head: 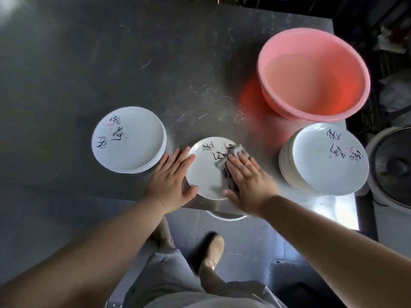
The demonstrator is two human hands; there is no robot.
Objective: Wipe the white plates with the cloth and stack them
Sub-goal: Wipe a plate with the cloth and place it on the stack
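Stretching under everything, the steel bench is carrying all of it, scratched and dull. At its far right the pink basin is sitting with water in it. Just in front of the basin, at my right, the taller stack of white plates is standing near the bench edge, while the shorter stack is lying well apart at my left. Between the two stacks a single plate is lying flat at the near edge of the bench. My left hand is resting with fingers spread and straight against the plate's left rim, thumb touching its near edge. My right hand is pressing flat, fingers straight and together, on the grey cloth, which is lying bunched on the right half of the plate, over the painted writing.
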